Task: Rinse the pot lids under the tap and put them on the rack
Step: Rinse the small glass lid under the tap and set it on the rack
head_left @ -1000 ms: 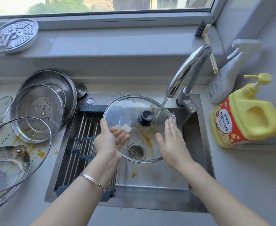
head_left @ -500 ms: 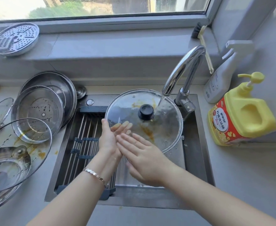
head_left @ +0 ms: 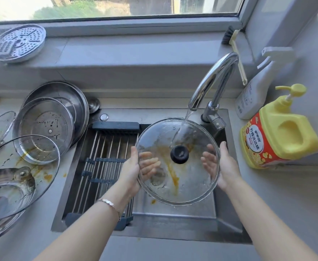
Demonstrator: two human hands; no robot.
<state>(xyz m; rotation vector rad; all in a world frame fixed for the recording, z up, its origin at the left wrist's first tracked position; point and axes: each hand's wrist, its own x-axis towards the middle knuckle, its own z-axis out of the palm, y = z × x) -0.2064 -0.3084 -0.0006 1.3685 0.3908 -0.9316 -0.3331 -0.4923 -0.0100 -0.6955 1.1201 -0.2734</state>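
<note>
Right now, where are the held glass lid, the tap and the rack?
glass lid (head_left: 190,176), head view, clear glass below the knob.
tap (head_left: 207,80), head view, curved chrome spout.
rack (head_left: 101,146), head view, metal bars left of the lid.

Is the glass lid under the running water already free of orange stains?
No, an orange streak runs down the glass lid beside its black knob, while water from the tap falls on it.
</note>
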